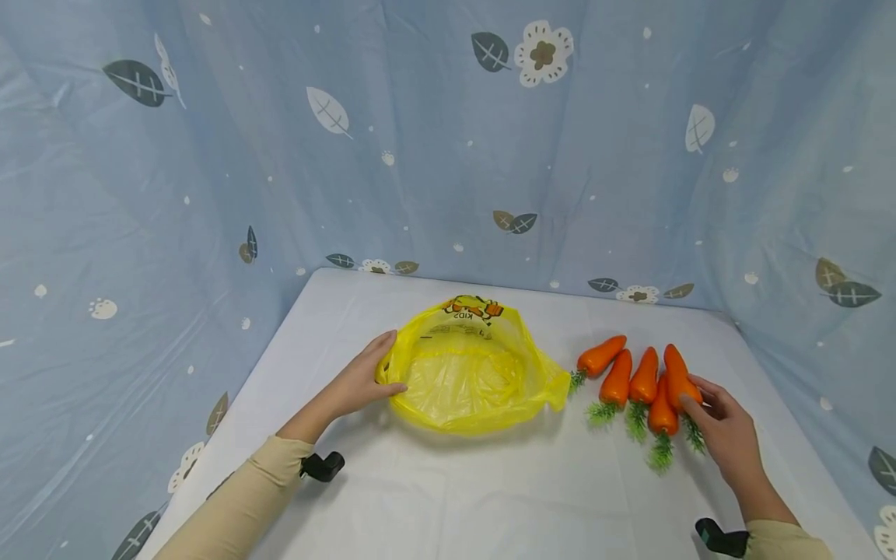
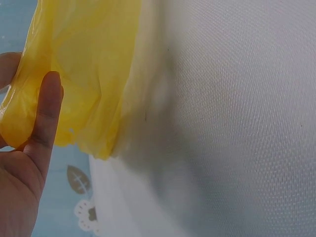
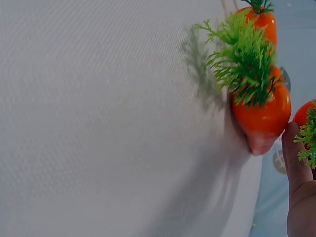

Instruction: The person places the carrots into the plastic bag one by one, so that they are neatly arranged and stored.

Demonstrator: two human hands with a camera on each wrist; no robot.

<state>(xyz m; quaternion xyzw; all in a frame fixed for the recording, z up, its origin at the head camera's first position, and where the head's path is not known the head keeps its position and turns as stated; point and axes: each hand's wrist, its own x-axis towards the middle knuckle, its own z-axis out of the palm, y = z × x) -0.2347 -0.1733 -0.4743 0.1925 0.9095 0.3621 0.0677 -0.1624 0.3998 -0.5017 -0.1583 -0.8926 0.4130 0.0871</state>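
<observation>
A yellow plastic bag (image 1: 437,424) with a printed cartoon lies with its mouth wide toward me. My left hand (image 1: 360,381) pinches the bag's left rim, thumb over the edge and fingers behind it; the left wrist view shows the thin film (image 2: 94,64) between them. On the right, my right hand (image 1: 731,432) holds the rightmost orange carrot (image 1: 677,373) between thumb and fingers. That carrot (image 3: 303,112) is partly cut off at the edge of the right wrist view. Several more carrots with green leafy tops, one of them this nearer carrot (image 1: 662,412), lie beside it.
A white cloth covers the table (image 1: 448,498). Blue patterned curtain (image 1: 434,155) closes in the back and both sides. The leftmost carrot (image 1: 600,356) points its leaves toward the bag's right handle (image 1: 558,389). Black wrist-camera mounts (image 1: 323,467) sit on both wrists.
</observation>
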